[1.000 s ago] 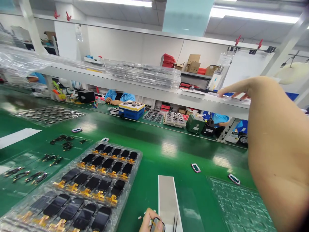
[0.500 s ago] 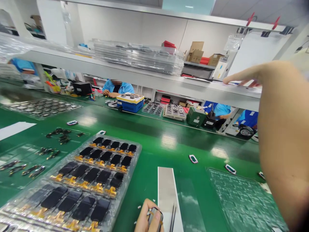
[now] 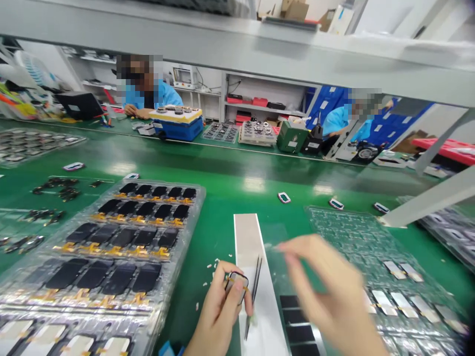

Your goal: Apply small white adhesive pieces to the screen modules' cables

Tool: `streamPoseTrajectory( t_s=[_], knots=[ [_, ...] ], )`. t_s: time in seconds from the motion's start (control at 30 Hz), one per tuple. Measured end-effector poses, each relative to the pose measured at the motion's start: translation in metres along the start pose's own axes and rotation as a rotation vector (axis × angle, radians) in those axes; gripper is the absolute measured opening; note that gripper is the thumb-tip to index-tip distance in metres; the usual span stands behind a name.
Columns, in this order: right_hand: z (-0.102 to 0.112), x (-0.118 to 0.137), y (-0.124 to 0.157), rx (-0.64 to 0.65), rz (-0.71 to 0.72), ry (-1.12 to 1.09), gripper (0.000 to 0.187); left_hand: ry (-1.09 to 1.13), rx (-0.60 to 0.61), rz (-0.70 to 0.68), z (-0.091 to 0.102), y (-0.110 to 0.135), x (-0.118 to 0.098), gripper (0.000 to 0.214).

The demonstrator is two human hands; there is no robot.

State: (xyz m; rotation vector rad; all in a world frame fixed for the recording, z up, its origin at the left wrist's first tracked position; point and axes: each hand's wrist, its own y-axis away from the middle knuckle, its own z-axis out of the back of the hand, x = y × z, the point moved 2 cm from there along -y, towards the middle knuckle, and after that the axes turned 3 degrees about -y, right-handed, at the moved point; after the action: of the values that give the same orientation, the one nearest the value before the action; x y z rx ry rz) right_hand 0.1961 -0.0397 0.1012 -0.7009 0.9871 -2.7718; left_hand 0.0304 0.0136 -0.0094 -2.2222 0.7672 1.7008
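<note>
Green bench mat [image 3: 222, 237] is now reached over by the right hand [image 3: 326, 287], lowered from the shelf edge, its fingers spread, blurred and empty. 1 small black-framed component [image 3: 236, 286] is pinched in the left hand [image 3: 215, 316], just beside steel tweezers [image 3: 254, 296] lying on a white strip [image 3: 243, 232].

You can see a long gray shelf [image 3: 222, 44] running above a shiny green table [image 3: 237, 185], and the light makes pale, bright patches on the green top. Behind the table is a white wall [image 3: 208, 81] with white shelves [image 3: 260, 94] that hold small red boxes. Up high, past the gray shelf, you can see brown cardboard boxes [image 3: 295, 10], and on the right a flat red tray [image 3: 445, 149] sits behind a pale slanted post [image 3: 430, 198].
</note>
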Motion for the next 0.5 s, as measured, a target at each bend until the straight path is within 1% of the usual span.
streamPoseTrajectory(
  t_s=[0.03,0.07,0.1,0.17,0.23,0.3,0.33,0.4,0.5],
  knots=[
    [-0.021,-0.001,0.019,0.149,0.034,-0.038,0.039,-0.022,0.011,-0.007,0.000,0.001,0.000,0.047],
    [-0.038,-0.004,0.035,0.245,0.052,-0.013,0.043,-0.046,0.018,-0.019,0.000,0.002,0.000,0.046],
    [-0.051,-0.009,0.047,0.298,0.057,0.036,0.047,-0.070,0.021,-0.031,-0.001,0.003,0.000,0.044],
    [-0.067,-0.019,0.063,0.371,0.098,0.119,0.046,-0.112,0.016,-0.043,-0.001,0.004,0.000,0.042],
    [-0.073,-0.026,0.070,0.396,0.144,0.178,0.035,-0.157,0.002,-0.058,-0.001,0.006,-0.002,0.039],
    [-0.073,-0.028,0.071,0.396,0.169,0.190,0.023,-0.203,0.012,-0.076,-0.001,0.006,-0.003,0.035],
    [-0.073,-0.028,0.070,0.391,0.172,0.178,0.021,-0.225,0.023,-0.080,-0.001,0.005,-0.005,0.034],
    [-0.070,-0.028,0.068,0.360,0.174,0.140,0.025,-0.252,0.030,-0.071,0.000,0.004,-0.006,0.033],
    [-0.063,-0.030,0.069,0.271,0.194,0.070,0.029,-0.247,-0.011,-0.045,-0.001,0.002,-0.007,0.033]
  ],
)
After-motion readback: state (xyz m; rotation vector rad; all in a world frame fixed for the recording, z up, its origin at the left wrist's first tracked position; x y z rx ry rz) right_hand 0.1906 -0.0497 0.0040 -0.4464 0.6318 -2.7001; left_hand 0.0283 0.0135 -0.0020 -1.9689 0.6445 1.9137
